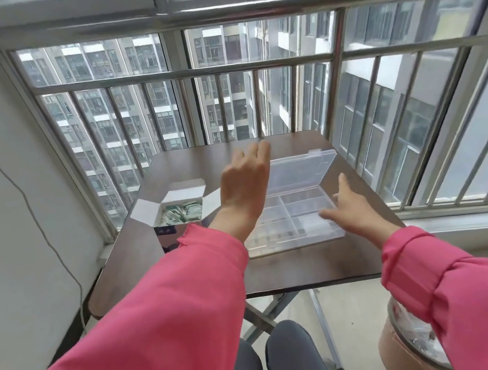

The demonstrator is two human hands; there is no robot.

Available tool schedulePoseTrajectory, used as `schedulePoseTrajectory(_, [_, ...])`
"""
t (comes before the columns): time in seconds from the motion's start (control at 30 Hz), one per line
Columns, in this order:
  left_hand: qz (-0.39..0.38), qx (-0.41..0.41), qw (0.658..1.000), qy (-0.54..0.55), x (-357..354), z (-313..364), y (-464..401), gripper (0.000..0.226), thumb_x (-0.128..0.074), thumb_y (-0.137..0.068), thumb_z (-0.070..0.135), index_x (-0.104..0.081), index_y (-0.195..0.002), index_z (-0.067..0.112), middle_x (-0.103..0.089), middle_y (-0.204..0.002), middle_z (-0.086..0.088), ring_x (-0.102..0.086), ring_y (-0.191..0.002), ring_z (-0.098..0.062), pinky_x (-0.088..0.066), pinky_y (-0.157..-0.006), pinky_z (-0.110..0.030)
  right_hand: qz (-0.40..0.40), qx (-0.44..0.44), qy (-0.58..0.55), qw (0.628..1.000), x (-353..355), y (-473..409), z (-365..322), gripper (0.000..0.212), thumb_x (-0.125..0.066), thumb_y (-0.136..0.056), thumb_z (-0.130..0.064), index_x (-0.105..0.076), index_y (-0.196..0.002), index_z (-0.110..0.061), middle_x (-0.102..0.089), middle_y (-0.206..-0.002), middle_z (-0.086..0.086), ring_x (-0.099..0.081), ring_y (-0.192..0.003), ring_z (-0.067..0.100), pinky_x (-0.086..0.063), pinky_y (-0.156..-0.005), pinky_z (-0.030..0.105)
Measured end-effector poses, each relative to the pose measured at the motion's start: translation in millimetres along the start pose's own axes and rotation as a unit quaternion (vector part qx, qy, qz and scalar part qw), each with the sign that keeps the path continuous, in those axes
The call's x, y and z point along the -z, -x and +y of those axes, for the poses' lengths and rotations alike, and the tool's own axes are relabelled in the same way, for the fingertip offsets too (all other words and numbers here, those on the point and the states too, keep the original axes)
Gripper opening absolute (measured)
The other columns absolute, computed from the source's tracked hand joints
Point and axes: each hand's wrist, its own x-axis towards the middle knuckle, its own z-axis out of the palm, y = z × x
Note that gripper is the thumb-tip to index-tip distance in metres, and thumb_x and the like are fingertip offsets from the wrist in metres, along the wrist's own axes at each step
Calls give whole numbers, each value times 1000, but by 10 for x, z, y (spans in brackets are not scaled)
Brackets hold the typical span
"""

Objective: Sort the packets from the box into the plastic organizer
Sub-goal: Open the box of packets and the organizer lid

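Head view: clear plastic organizer (291, 212) lies lid-open on dark wooden table (281, 270), ready for loading. White cardboard box (176, 210) of green-white packets (181, 213) sits left, flaps open. Left hand (247, 181) hovers flat, empty; right hand (349, 209) spread, fingertips touching organizer edge, probably steadying it.

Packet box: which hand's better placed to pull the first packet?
Left. The left hand, open, hovers just right of the open packet box; the right hand is across the clear organizer, at its right edge.

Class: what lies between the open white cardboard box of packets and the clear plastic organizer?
In the head view, only the left hand hangs there, above the dark table.
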Motion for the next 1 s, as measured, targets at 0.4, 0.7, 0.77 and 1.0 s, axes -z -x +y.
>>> schedulePoseTrajectory(0.4, [-426, 81, 890, 144, -749, 149, 136, 90, -53, -82, 61, -6, -151, 27, 1, -159, -6, -4, -145, -32, -8, -115, -54, -92, 122, 211, 966, -46, -359, 35, 90, -56, -78, 5, -8, -151, -15, 3, -158, 8, -2, -146, 23, -16, -116, 29])
schedulePoseTrajectory(0.7, [-471, 106, 860, 165, -940, 165, 153, 83, -49, -82, 66, -19, -149, 29, -18, -156, -8, -10, -144, -31, -9, -115, -56, -128, 108, 222, 961, -143, -554, 64, 82, -61, -82, -10, -15, -150, -13, -6, -158, 8, -8, -145, 23, -19, -114, 29])
schedulePoseTrajectory(0.77, [-437, 96, 878, 169, -863, 194, 153, 73, -52, -86, 54, -26, -147, 23, -27, -153, -8, -22, -141, -30, -18, -114, -51, -122, 111, 215, 963, -157, -529, 71, 77, -58, -84, -8, -17, -149, -12, -8, -158, 9, -9, -145, 24, -17, -115, 29])
schedulePoseTrajectory(1.0, [-187, 42, 952, 237, -179, 189, -103, 30, -44, -91, 10, -54, -120, 10, -57, -120, -7, -56, -106, -27, -39, -88, -37, 6, 174, 84, 981, -39, -230, -229, 51, -52, -83, 1, -50, -133, -10, -44, -142, 9, -39, -133, 22, -23, -106, 22])
